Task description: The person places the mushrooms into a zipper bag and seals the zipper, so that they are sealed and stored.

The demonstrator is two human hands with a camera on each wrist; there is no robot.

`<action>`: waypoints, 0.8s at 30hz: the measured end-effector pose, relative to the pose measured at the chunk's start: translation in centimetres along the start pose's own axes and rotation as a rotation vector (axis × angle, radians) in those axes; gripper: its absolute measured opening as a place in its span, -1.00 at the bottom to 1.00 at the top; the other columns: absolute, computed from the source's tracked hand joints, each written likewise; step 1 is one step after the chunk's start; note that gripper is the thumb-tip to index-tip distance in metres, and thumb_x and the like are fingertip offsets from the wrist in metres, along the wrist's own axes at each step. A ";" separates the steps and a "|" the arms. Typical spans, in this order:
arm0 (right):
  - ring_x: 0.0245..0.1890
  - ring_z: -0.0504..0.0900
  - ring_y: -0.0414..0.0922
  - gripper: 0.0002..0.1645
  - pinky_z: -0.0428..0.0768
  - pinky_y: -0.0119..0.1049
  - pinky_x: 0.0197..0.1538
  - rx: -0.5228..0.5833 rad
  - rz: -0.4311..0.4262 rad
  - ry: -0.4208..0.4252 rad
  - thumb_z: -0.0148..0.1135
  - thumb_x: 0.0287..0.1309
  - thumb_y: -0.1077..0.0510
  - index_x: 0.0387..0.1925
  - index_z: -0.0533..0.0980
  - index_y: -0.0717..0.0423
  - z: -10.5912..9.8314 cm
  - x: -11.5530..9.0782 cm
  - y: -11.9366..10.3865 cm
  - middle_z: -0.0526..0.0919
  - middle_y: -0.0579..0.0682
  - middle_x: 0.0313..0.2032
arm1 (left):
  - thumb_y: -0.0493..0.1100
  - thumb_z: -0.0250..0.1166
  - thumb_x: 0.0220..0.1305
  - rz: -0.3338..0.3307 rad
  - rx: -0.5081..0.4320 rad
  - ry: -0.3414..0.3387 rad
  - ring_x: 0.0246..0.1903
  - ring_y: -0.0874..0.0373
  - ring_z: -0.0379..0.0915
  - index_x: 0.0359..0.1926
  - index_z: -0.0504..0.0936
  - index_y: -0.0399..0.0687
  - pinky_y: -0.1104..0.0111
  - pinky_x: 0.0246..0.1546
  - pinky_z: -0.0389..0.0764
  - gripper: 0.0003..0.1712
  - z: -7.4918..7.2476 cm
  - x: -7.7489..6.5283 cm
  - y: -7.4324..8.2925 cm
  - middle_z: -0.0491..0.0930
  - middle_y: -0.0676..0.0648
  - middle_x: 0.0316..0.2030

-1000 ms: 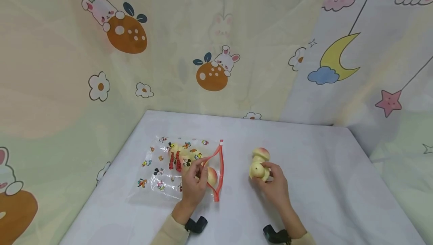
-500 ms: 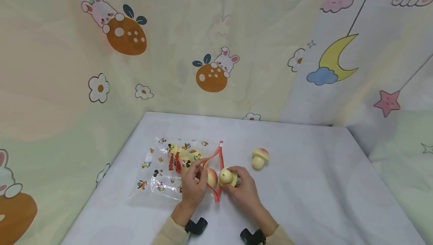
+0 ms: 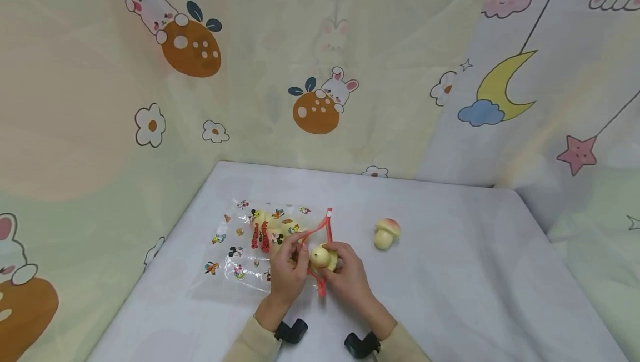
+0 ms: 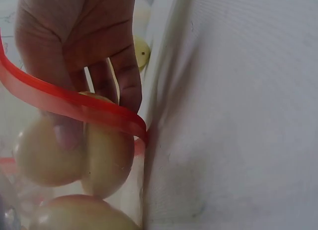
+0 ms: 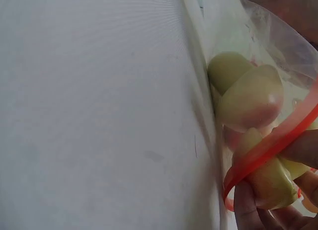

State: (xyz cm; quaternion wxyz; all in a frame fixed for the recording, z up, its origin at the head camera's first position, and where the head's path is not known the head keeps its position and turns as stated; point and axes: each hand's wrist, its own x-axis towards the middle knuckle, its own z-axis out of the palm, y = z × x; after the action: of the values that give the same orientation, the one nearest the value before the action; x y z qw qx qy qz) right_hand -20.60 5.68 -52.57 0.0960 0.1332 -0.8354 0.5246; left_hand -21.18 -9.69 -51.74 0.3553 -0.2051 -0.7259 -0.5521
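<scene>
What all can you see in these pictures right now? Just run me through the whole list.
Zip bag: one, clear with cartoon prints and a red strip, on the table left of centre
Loose toy mushroom: one, cream with a pinkish cap, on the table right of the bag
Held toy mushroom: one, cream, at the bag's mouth
Bagged toy mushrooms: exact count unclear, cream and pink, inside the bag
Table: one, white, under the bag
Printed cloth: pastel with bunnies, flowers, moon and star, behind the table
Wrist cameras: two, black, one per wrist
Sleeves: two, beige, bottom edge
Left hand: one, pinching the bag's edge
Right hand: one, holding a mushroom
</scene>
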 end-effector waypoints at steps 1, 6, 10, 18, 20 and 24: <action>-0.07 0.60 0.02 -0.43 0.61 -0.43 -0.33 0.001 0.000 -0.006 0.49 -0.14 0.41 -0.02 0.55 0.10 0.1 0.1 0.0 0.55 0.09 0.02 | -0.51 0.18 0.18 -0.003 -0.002 0.000 -0.69 0.37 0.19 0.01 0.58 -0.21 0.58 -0.73 0.26 -0.62 0.0 0.0 0.0 0.34 0.05 -0.70; -0.08 0.58 -0.02 -0.48 0.61 -0.42 -0.32 -0.043 0.005 -0.036 0.50 -0.10 0.34 -0.03 0.57 0.05 0.4 0.4 -0.3 0.56 0.05 0.01 | -0.52 0.19 0.17 -0.016 -0.004 -0.002 -0.69 0.37 0.20 0.01 0.58 -0.21 0.58 -0.72 0.27 -0.62 0.1 -0.1 0.1 0.35 0.04 -0.70; -0.07 0.57 -0.03 -0.50 0.60 -0.41 -0.29 -0.076 0.020 -0.059 0.50 -0.08 0.30 -0.02 0.58 0.07 0.6 0.6 -0.5 0.55 0.05 0.01 | -0.51 0.18 0.18 -0.020 -0.004 -0.007 -0.69 0.37 0.19 0.00 0.58 -0.21 0.58 -0.72 0.27 -0.64 0.0 -0.1 0.1 0.36 0.05 -0.69; -0.03 0.56 -0.03 -0.48 0.62 -0.40 -0.22 -0.099 0.045 -0.084 0.49 -0.05 0.28 0.03 0.58 0.08 0.7 0.9 -0.8 0.54 0.04 0.04 | -0.48 0.17 0.20 -0.015 0.009 -0.013 -0.68 0.37 0.18 0.00 0.57 -0.21 0.57 -0.72 0.26 -0.66 0.0 -0.1 0.0 0.36 0.06 -0.69; -0.03 0.56 -0.04 -0.46 0.61 -0.41 -0.21 -0.109 0.058 -0.084 0.49 -0.05 0.26 0.05 0.57 0.07 0.6 0.8 -0.7 0.54 0.03 0.05 | -0.48 0.17 0.20 -0.014 0.011 -0.012 -0.68 0.37 0.19 0.00 0.57 -0.21 0.58 -0.71 0.26 -0.66 0.0 0.0 0.0 0.36 0.06 -0.69; -0.05 0.58 -0.03 -0.42 0.63 -0.37 -0.22 -0.108 0.051 -0.062 0.50 -0.07 0.28 0.07 0.56 0.10 0.5 0.8 -0.6 0.53 0.05 0.06 | -0.48 0.17 0.19 -0.021 0.008 -0.012 -0.68 0.36 0.19 0.00 0.58 -0.21 0.57 -0.71 0.27 -0.65 0.0 0.0 0.1 0.36 0.05 -0.69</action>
State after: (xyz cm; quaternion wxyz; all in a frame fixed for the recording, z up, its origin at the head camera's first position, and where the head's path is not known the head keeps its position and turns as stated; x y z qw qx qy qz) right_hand -21.15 4.91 -52.04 0.0637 0.1225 -0.8682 0.4766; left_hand -21.12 -9.69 -51.70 0.3461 -0.1994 -0.7323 -0.5515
